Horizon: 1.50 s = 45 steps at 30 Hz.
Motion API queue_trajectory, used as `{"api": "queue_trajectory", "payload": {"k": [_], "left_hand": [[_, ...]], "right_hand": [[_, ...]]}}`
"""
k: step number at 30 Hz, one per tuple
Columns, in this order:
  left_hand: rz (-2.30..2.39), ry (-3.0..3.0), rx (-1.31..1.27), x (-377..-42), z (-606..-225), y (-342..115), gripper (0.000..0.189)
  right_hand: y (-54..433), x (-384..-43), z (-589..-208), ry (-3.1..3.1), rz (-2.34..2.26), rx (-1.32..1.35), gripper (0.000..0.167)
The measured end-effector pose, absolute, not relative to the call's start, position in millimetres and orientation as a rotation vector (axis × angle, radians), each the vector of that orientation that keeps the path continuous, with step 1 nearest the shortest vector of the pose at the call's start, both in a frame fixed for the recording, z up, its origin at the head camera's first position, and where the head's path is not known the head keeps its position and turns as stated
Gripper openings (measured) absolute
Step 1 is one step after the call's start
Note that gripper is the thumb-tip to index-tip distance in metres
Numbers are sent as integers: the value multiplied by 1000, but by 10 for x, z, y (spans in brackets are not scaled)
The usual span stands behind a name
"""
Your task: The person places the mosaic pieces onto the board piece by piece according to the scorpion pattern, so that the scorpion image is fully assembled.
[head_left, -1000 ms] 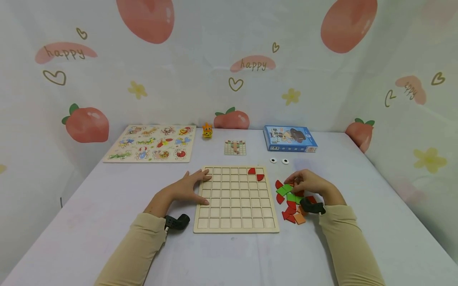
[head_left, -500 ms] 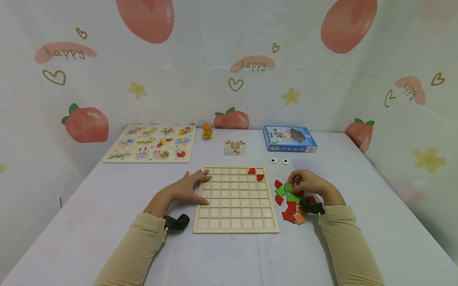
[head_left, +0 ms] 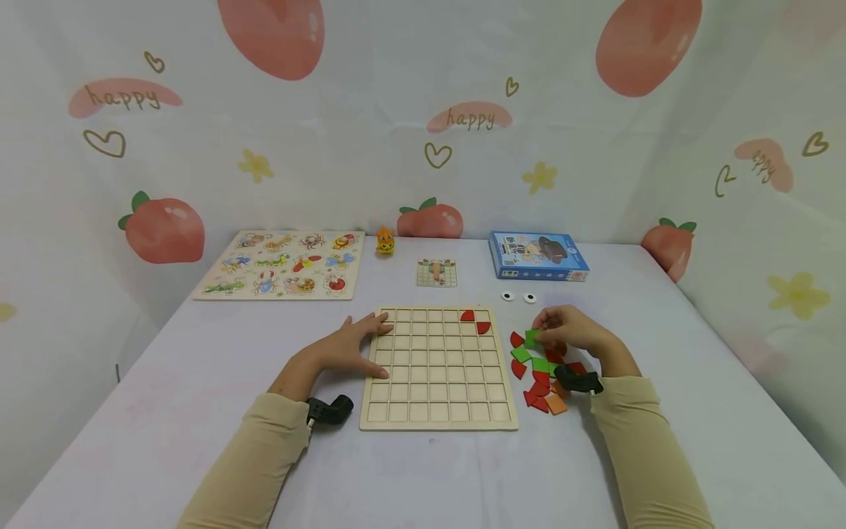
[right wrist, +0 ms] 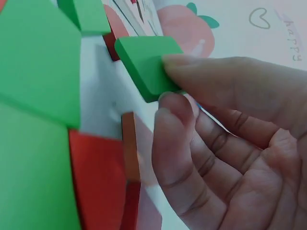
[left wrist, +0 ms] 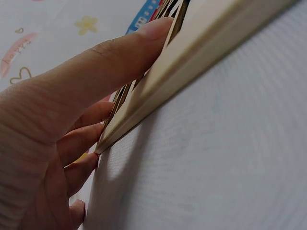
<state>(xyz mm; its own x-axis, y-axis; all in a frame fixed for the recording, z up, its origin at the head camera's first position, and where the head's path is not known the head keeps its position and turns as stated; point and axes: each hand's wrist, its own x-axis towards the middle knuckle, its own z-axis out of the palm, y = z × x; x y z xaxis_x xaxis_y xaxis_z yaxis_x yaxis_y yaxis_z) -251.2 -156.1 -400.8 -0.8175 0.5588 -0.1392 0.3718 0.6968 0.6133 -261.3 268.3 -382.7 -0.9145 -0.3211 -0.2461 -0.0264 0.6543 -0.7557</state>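
My right hand (head_left: pixel 573 330) pinches a green square tile (right wrist: pixel 146 62) between thumb and forefinger, raised just over a loose pile of tiles to the right of the board. Red quarter-circle tiles (head_left: pixel 518 369), green squares (head_left: pixel 521 354) and an orange square (head_left: pixel 556 403) lie in that pile, partly hidden under the hand. A wooden grid board (head_left: pixel 436 373) lies flat in the middle of the table. Two red quarter-circles (head_left: pixel 484 328) sit in cells near its upper right corner. With fingers spread, my left hand (head_left: pixel 340 351) rests along the board's left edge, thumb (left wrist: pixel 144 43) on the rim.
Behind the board lie a small pattern card (head_left: pixel 436 272) and two eye discs (head_left: pixel 507 296). A blue box (head_left: pixel 538 256) is at the back right. An animal puzzle board (head_left: pixel 280 266) and an orange toy figure (head_left: pixel 385 241) stand at the back left.
The right hand has drawn a green square away from its neighbour in the pile and lifted it slightly. The left hand stays on the board's edge.
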Motion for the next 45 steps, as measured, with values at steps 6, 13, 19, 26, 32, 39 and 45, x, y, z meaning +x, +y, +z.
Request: {"api": "queue_trajectory", "payload": {"k": [6,13,19,26,32,39,45], "left_hand": [[840,2594,730,-2510,-4002,-1572,91],[840,2594,743,-2526,-4040,-1574,91],[844,2596,752,-2531,-4035,-1561,91],[840,2597,755,-2525,-4018,-1560,90],[840,2595,754,-2534,-4033,-1558,90],[845,2594,765,-2537,-4035,-1556,90],[848,2592,764,-2536,-4043,-1568,90]], "right_hand": [[2562,-2649,-3763,2507,-1191,-338,26],[2324,-2688,-3671,2481,-1286,-337,25],[2131,-2749,-3671,2467,-1326,-371,25],[1924,-2800,-3697,2426,-1353,-384,24],[1785,-2856,-3804,2441,-1388,-312,23],[1704,-2875,-3901,2476,-1407,-279,20],[1653,-2857,-3897,2552,-1325,-319,18]]}}
